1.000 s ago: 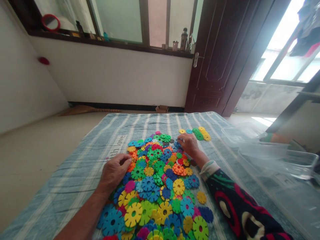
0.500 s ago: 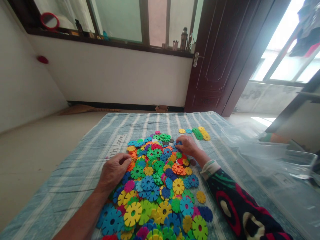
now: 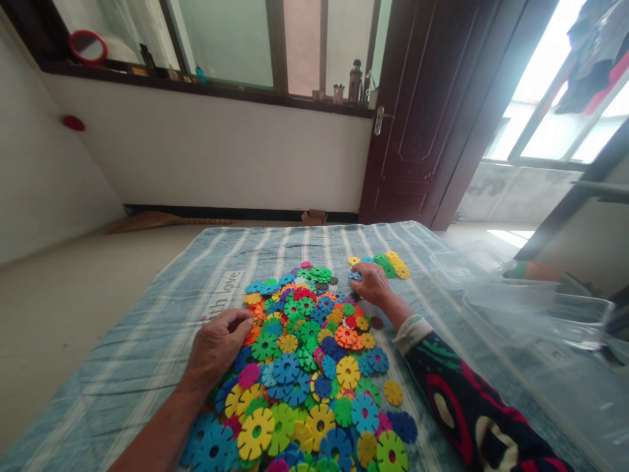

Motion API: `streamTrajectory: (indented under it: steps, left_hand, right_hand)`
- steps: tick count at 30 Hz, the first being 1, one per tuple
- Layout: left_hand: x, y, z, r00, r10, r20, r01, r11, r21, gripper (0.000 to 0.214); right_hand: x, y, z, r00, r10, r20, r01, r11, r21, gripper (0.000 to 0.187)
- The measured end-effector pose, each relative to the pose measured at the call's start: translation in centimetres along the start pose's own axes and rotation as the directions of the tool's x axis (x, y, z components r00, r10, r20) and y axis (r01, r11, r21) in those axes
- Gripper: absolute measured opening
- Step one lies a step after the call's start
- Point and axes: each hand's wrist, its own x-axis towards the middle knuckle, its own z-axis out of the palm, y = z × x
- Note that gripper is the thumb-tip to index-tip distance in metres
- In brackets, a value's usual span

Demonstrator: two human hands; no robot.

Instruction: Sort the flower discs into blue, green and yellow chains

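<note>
A heap of colourful notched plastic discs (image 3: pixel 305 329) covers the middle of the striped cloth. My right hand (image 3: pixel 372 283) is just past the heap's far right side, its fingers closed on a blue disc (image 3: pixel 354 276). Beyond those fingers lies a short row of sorted discs: a yellow disc (image 3: pixel 354 261), a partly covered blue one, overlapping green discs (image 3: pixel 384 264) and overlapping yellow discs (image 3: pixel 398 265). At the heap's left edge rests my left hand (image 3: pixel 219 341), thumb and fingers pinched together beside orange discs (image 3: pixel 252 333). Whatever may be between those fingertips is hidden.
Clear plastic boxes (image 3: pixel 584 313) stand on the right side of the striped cloth (image 3: pixel 162 314). Past the far edge are a small cardboard box (image 3: pixel 314 217) on the floor, a white wall and a dark red door (image 3: pixel 407 124).
My right hand has moved from the heap's edge toward the sorted row, carrying a blue disc. My left hand stays at the heap's left edge. The view has shifted slightly.
</note>
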Motion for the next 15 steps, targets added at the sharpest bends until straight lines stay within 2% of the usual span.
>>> streamTrajectory:
  steps: [2, 4, 10, 15]
  left_hand:
    - [0.0, -0.3, 0.1, 1.0, 0.002, 0.007, -0.002, 1.0, 0.002, 0.028]
    - [0.1, -0.4, 0.1, 1.0, 0.001, 0.011, -0.001, 1.0, 0.002, 0.028]
    - [0.0, -0.6, 0.2, 1.0, 0.002, 0.015, -0.002, 1.0, -0.003, 0.028]
    - [-0.1, -0.8, 0.2, 1.0, 0.017, 0.003, -0.017, 1.0, -0.011, 0.027]
  right_hand:
    - [0.8, 1.2, -0.5, 0.998, 0.058, -0.031, -0.059, 0.998, -0.036, 0.03]
    - [2.0, 2.5, -1.2, 0.997, 0.079, -0.014, -0.08, 0.994, -0.075, 0.034]
    - [5.7, 5.3, -2.0, 0.99, 0.039, 0.134, -0.022, 0.992, -0.128, 0.046]
    - [6.7, 5.9, -1.3, 0.974, 0.014, 0.225, 0.015, 0.992, -0.127, 0.05]
